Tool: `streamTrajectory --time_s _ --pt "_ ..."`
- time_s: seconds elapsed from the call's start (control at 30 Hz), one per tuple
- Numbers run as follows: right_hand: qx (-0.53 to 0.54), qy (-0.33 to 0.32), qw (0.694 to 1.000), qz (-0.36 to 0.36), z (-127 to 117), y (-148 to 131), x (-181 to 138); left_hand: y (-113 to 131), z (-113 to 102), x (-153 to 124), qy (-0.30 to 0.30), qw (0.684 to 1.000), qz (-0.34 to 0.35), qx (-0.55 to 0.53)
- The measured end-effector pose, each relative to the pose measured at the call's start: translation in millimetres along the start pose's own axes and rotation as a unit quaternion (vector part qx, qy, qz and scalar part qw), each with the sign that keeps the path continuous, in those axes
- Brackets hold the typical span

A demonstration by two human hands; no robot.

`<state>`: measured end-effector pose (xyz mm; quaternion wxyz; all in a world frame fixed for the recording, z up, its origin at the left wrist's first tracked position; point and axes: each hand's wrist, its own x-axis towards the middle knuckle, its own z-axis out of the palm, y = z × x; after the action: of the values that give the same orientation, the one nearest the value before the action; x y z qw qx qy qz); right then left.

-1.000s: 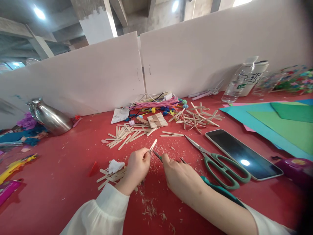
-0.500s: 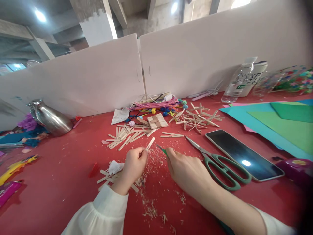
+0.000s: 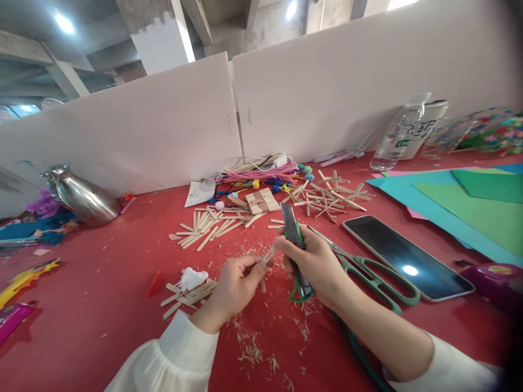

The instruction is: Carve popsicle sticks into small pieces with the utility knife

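Observation:
My left hand [image 3: 232,288] pinches a wooden craft stick [image 3: 268,255] that has a narrow slot cut in it. In my right hand [image 3: 322,269] is a green utility knife [image 3: 302,290], its wide blade pointing up and away from me. The right thumb reaches to the far end of the stick, seemingly touching it. Wood shavings [image 3: 251,348] are scattered over the red table [image 3: 122,261] under and around both hands. Beside my left wrist lie several craft sticks [image 3: 174,299] with a crumpled white wad [image 3: 193,279] on them.
Green-handled scissors [image 3: 373,283] and a phone [image 3: 404,258] lie right of my right hand. Farther back are loose sticks [image 3: 208,228], a bundled stack [image 3: 261,200] and joined sticks [image 3: 335,196]. A metal jug [image 3: 87,198] stands left, coloured paper [image 3: 449,207] right.
The right hand has turned, so the knife now points upward instead of toward the stick. Its thumb has come to the stick's end. The left hand has moved slightly right and down.

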<state>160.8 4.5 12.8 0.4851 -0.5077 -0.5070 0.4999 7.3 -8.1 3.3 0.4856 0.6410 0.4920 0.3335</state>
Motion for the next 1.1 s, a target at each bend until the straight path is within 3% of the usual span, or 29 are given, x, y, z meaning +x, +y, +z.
streamTrajectory --time_s 0.23,0.37,0.63,0.8,0.87,0.97,1.1 --pt "0.037 -0.01 0.999 -0.002 0.8 -0.7 -1.5 -0.8 -4.8 0.4 -0.095 0.976 -0.071 -0.184" --pt "0.036 -0.027 0.999 0.001 2.6 -1.2 -2.9 -4.9 -7.0 1.0 -0.138 0.96 -0.093 -0.224" --pt "0.027 -0.038 0.999 -0.004 2.9 0.0 -3.4 -6.6 -5.2 5.3 -0.086 0.981 -0.048 -0.165" --pt "0.007 -0.023 0.999 -0.027 2.5 1.6 -1.6 -5.1 -2.1 4.5 -0.111 0.987 -0.018 -0.111" --pt "-0.012 -0.02 0.999 -0.037 1.9 1.1 -1.8 -7.0 -1.8 4.4 -0.093 0.992 0.0 -0.085" --pt "-0.054 -0.027 0.997 -0.052 0.6 -1.3 -4.9 -11.1 -4.3 5.5 -0.008 0.999 0.035 -0.035" --pt "-0.143 -0.091 0.983 -0.067 0.7 -3.8 -11.1 -11.9 -10.4 7.6 0.091 0.993 0.075 0.029"
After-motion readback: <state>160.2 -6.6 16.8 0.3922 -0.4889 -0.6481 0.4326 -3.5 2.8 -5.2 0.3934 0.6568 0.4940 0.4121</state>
